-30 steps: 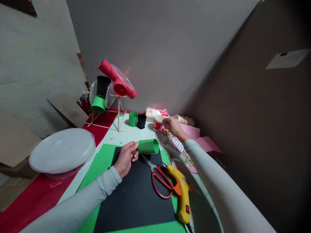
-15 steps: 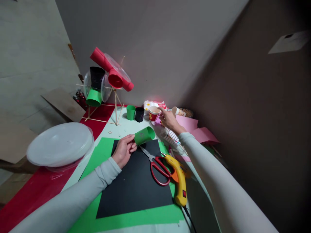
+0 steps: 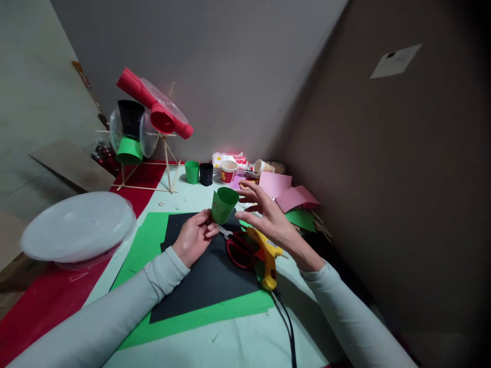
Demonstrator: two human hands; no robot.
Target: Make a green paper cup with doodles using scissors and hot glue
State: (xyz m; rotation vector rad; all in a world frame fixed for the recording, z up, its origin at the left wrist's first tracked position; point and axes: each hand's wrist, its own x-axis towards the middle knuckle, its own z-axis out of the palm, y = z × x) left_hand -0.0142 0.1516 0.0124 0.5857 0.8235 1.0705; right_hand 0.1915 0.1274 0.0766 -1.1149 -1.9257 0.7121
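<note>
My left hand (image 3: 195,236) grips a green paper cup (image 3: 224,207) near its base, its rim tipped up. Beside the cup, my right hand (image 3: 270,214) is open with fingers spread, and its fingertips come close to the rim. Below the hands lie red-handled scissors (image 3: 238,250), partly overlapped by a yellow glue gun (image 3: 268,260). A black paper sheet (image 3: 199,286) rests on a larger green sheet (image 3: 134,255) under them.
Behind stand a green cup (image 3: 192,173), a black cup (image 3: 206,175) and a red-and-white cup (image 3: 228,172). Left are clear plastic lids (image 3: 76,225) and a stick frame (image 3: 148,189) carrying a red tube structure (image 3: 157,110). Pink paper (image 3: 295,198) lies at right.
My right hand has come back from the red-and-white cup to beside the green cup, its fingers now spread. The green cup has turned more upright in my left hand. The view has shifted right.
</note>
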